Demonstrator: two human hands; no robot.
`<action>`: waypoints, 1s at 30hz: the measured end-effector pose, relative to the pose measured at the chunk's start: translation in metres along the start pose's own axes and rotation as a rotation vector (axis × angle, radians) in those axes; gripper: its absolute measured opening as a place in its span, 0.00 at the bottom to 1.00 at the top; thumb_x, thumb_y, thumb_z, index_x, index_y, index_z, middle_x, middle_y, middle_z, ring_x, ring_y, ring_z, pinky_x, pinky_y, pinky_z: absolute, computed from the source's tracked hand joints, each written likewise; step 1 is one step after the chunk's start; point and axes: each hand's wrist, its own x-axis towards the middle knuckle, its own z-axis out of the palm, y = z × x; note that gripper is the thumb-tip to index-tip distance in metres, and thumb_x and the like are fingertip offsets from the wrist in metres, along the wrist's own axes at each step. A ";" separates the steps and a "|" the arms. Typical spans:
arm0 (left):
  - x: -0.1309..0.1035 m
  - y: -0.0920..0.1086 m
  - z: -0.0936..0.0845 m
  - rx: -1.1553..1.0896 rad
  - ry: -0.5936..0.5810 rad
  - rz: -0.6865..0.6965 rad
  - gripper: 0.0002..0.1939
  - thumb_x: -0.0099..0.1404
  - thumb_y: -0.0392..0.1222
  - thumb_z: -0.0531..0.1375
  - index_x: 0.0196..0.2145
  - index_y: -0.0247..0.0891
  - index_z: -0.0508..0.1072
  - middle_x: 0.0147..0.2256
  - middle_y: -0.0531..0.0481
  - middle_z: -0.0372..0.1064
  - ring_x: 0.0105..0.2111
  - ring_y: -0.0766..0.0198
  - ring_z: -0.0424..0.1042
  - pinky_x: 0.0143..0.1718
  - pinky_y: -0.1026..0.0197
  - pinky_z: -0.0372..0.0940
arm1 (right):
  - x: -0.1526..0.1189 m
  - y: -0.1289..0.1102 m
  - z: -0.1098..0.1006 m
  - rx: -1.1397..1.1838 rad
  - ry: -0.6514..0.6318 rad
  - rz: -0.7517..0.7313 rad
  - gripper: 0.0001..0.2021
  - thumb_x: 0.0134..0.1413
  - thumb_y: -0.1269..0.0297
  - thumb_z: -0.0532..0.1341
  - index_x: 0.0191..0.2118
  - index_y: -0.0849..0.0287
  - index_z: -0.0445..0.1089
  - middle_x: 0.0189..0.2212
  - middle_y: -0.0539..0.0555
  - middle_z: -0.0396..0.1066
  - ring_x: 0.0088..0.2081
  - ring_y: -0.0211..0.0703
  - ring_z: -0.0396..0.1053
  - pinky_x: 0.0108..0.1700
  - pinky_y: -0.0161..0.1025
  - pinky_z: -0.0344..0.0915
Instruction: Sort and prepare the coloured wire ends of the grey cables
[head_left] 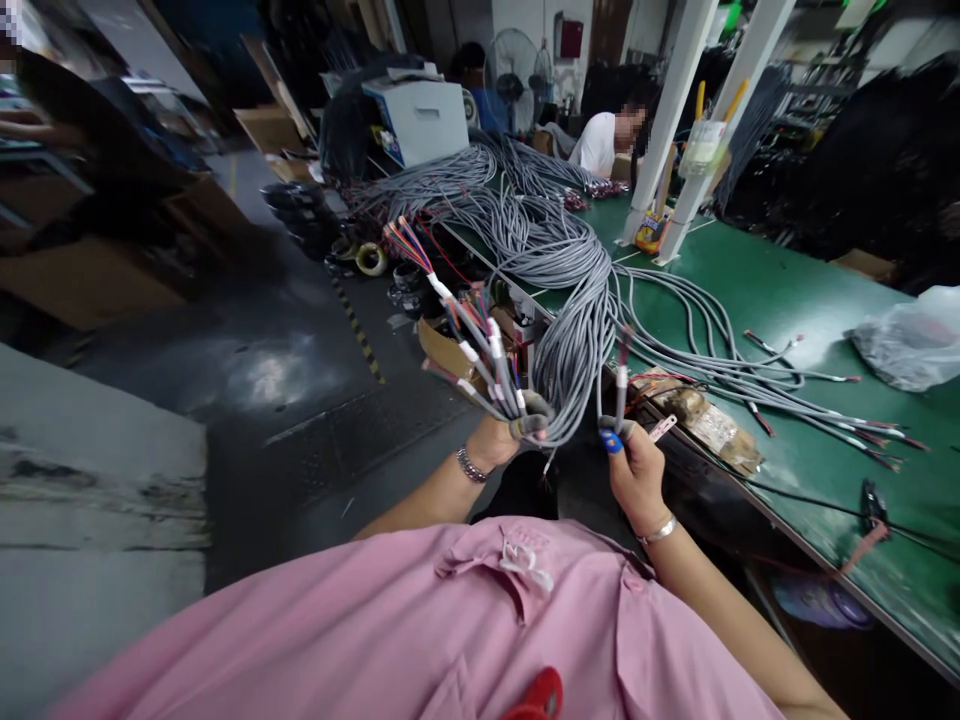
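Sorting of cable ends at the edge of a green counter (pixel 787 290). The left hand (pixel 504 435) is closed around a bunch of grey cables (pixel 577 330) just below their stripped ends (pixel 465 325), so that the coloured cores with white sleeves fan up and to the left, clear of the grip and open to view; the fingers wear grey tips and wrap the bunch from beneath. The right hand (pixel 636 470), held close beside the left, pinches a single cable end (pixel 622 375) upright between thumb and forefinger, a blue cap on one fingertip, apart from the gathered bunch, apparently to keep it distinct from the rest. Both forearms rise from a pink garment (pixel 450 620), elbows low, wrists turned inward, a bracelet on each. The cables loop back from the hands onto the counter, where their weight rests in a long heap, while further loose cables (pixel 765 375) lie spread flat to the right. A clear plastic bag (pixel 911 340) sits near the far right edge; a seated person in white (pixel 600 140) works at the far end of the counter
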 end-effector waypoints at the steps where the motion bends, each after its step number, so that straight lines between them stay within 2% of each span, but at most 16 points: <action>1: -0.001 0.003 -0.003 -0.030 0.035 0.019 0.16 0.50 0.46 0.71 0.28 0.34 0.71 0.19 0.56 0.63 0.21 0.69 0.67 0.29 0.63 0.65 | -0.002 0.003 -0.002 0.008 -0.015 0.004 0.08 0.62 0.64 0.56 0.42 0.56 0.71 0.34 0.54 0.72 0.35 0.43 0.69 0.39 0.41 0.66; 4: -0.003 0.007 -0.006 -0.077 0.043 0.032 0.19 0.51 0.50 0.70 0.23 0.35 0.67 0.15 0.59 0.56 0.20 0.66 0.69 0.35 0.56 0.70 | -0.016 0.016 0.001 0.008 -0.182 -0.029 0.11 0.63 0.61 0.56 0.45 0.56 0.72 0.38 0.57 0.74 0.40 0.46 0.71 0.44 0.44 0.68; 6: -0.004 0.002 0.000 -0.039 0.014 -0.010 0.19 0.52 0.53 0.69 0.25 0.35 0.69 0.15 0.59 0.57 0.20 0.65 0.70 0.33 0.55 0.70 | -0.026 0.026 0.009 0.031 -0.266 -0.017 0.13 0.64 0.60 0.54 0.48 0.56 0.72 0.43 0.59 0.75 0.45 0.48 0.72 0.48 0.46 0.69; 10: 0.000 -0.018 0.029 0.144 0.002 -0.091 0.17 0.55 0.51 0.68 0.33 0.32 0.75 0.21 0.50 0.69 0.20 0.67 0.69 0.26 0.61 0.66 | -0.039 0.043 0.026 0.092 -0.321 0.038 0.16 0.65 0.57 0.52 0.49 0.55 0.73 0.47 0.59 0.75 0.49 0.49 0.72 0.51 0.48 0.68; 13: 0.007 -0.031 0.054 0.262 0.031 -0.073 0.19 0.55 0.50 0.68 0.39 0.33 0.77 0.25 0.48 0.73 0.28 0.62 0.72 0.31 0.61 0.68 | -0.043 0.050 0.030 0.095 -0.336 0.034 0.16 0.65 0.57 0.52 0.48 0.55 0.73 0.49 0.59 0.74 0.51 0.48 0.71 0.53 0.48 0.67; 17: 0.015 -0.040 0.072 0.338 0.033 -0.061 0.17 0.53 0.48 0.69 0.38 0.35 0.79 0.30 0.46 0.75 0.33 0.58 0.74 0.35 0.58 0.69 | -0.047 0.055 0.025 0.069 -0.330 0.035 0.16 0.65 0.58 0.52 0.49 0.56 0.73 0.48 0.59 0.73 0.50 0.47 0.70 0.53 0.48 0.66; 24: 0.020 -0.053 0.084 0.447 -0.039 -0.092 0.14 0.51 0.46 0.70 0.32 0.34 0.77 0.30 0.47 0.75 0.33 0.61 0.73 0.40 0.59 0.68 | -0.051 0.058 0.017 -0.062 -0.363 0.005 0.12 0.64 0.62 0.54 0.37 0.60 0.72 0.37 0.59 0.73 0.42 0.45 0.68 0.47 0.45 0.67; 28: 0.014 -0.060 0.082 0.459 -0.031 -0.139 0.15 0.51 0.48 0.70 0.25 0.34 0.74 0.25 0.50 0.71 0.26 0.65 0.69 0.31 0.62 0.66 | -0.053 0.050 0.002 0.017 -0.409 -0.009 0.05 0.58 0.67 0.59 0.38 0.59 0.72 0.40 0.58 0.73 0.45 0.45 0.68 0.49 0.44 0.67; 30: 0.008 -0.063 0.078 0.449 -0.050 -0.217 0.17 0.52 0.50 0.70 0.23 0.33 0.72 0.21 0.51 0.69 0.21 0.67 0.66 0.25 0.63 0.63 | -0.056 0.045 -0.009 0.110 -0.423 0.066 0.08 0.54 0.71 0.59 0.40 0.58 0.73 0.40 0.56 0.73 0.45 0.44 0.69 0.50 0.45 0.67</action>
